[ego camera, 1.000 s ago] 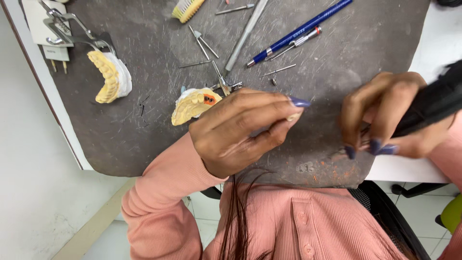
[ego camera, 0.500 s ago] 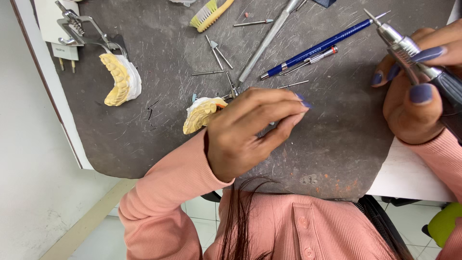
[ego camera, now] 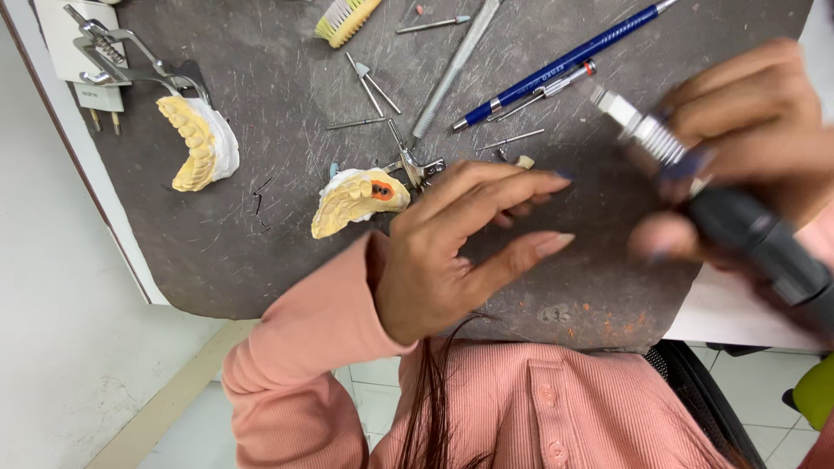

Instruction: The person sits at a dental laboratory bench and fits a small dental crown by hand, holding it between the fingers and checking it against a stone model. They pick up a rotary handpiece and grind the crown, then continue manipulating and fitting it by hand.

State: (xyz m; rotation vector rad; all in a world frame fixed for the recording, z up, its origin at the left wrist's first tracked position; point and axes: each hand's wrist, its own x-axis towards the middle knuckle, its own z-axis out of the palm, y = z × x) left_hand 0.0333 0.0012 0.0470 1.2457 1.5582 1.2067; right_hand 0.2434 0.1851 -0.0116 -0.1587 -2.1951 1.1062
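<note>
Grey and scratched, the work mat carries everything, so places below are given from it. Off its upper-left corner lies a white plug-shaped block with two metal pins pointing toward the person; a small printed label sits on it.

The right hand, over the mat's right edge, is clamped around a rotary handpiece. Its long axis runs diagonally: the black body lies low and right, off the mat, and the ribbed silver nose points up and left, toward the mat's upper middle. This part is blurred, so I cannot tell what sits in the tip.

The left hand hovers over the mat's lower middle, fingers spread apart and holding nothing. Just beside its fingertips, toward the mat's centre, lies a yellow dental cast with an orange spot. A second yellow cast on a white base rests near the left edge. A blue pen lies slanted at the top.
</note>
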